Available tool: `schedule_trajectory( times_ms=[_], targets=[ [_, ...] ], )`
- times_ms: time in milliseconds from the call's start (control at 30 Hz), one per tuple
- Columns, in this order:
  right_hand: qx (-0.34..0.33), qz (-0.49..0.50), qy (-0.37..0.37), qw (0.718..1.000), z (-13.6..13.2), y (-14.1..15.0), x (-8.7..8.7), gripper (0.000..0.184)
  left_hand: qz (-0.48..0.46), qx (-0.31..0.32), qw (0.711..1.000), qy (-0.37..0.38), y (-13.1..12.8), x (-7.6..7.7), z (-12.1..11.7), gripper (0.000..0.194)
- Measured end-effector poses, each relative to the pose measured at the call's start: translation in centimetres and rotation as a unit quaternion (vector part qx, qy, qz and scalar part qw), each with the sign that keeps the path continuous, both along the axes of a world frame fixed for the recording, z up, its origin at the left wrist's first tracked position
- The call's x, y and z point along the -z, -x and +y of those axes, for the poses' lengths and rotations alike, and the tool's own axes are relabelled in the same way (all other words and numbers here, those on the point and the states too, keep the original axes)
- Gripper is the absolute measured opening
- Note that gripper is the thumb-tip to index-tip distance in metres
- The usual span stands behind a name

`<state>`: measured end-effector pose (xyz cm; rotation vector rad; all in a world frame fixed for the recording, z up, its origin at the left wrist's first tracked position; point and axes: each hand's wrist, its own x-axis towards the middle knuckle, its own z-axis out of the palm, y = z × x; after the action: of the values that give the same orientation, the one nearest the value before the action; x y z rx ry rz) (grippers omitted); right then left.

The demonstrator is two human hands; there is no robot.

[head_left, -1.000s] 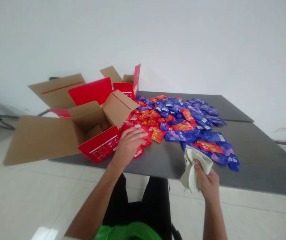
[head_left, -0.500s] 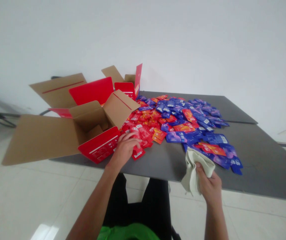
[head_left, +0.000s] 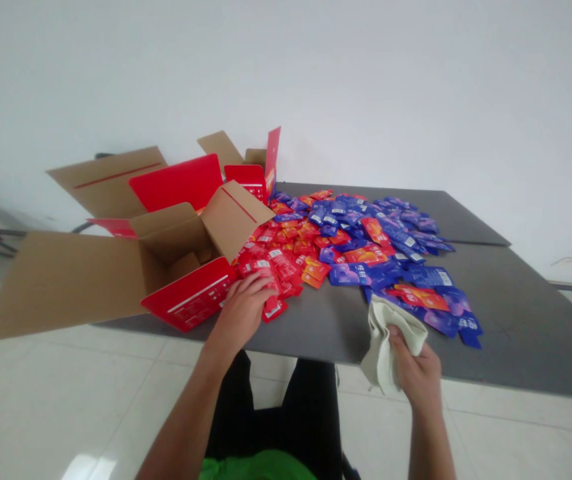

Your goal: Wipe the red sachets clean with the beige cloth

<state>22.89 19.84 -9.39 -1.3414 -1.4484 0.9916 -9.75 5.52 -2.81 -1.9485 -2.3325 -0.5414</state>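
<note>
My left hand [head_left: 243, 308] lies at the near edge of the red packets [head_left: 286, 265], beside the front flap of a red cardboard box [head_left: 191, 293]. Its fingers are stretched over the nearest packets, and their tips are partly hidden. A folded, off-white cloth [head_left: 382, 353] hangs from my right hand [head_left: 419, 370], which is shut on it with the thumb on top. The cloth is above the table's front edge, just short of a heap of blue packets [head_left: 391, 233]. Some orange-red packets [head_left: 422, 297] lie among the blue ones.
The near box stands with its flaps spread, one brown flap [head_left: 66, 283] reaching out past the table on the left. A second open box [head_left: 246, 179] is behind it by the wall. The packets lie on a dark grey table [head_left: 526, 333].
My left hand has shifted slightly left and down, its fingers now flatter over the red packets. My right hand holds the cloth in nearly the same place. The view has moved a little.
</note>
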Motion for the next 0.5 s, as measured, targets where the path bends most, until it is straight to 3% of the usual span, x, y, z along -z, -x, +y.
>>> schedule_trajectory(
  times_ms=[167, 333, 500],
  targets=[
    [-0.013, 0.010, -0.002, 1.000, -0.1, -0.1, 0.1, 0.059, 0.009, 0.008, 1.000, 0.013, -0.3, 0.3, -1.0, 0.057],
    [-0.024, 0.004, -0.002, 1.000, 0.2, -0.4, 0.9, 0.057, 0.007, 0.021, 1.000, 0.011, -1.1, 1.6, -1.9, 0.054],
    [-0.036, -0.005, 0.002, 0.999, 0.3, -0.6, 1.0, 0.054, -0.005, 0.012, 0.996, -0.083, -3.7, 2.1, -1.2, 0.043]
  ],
)
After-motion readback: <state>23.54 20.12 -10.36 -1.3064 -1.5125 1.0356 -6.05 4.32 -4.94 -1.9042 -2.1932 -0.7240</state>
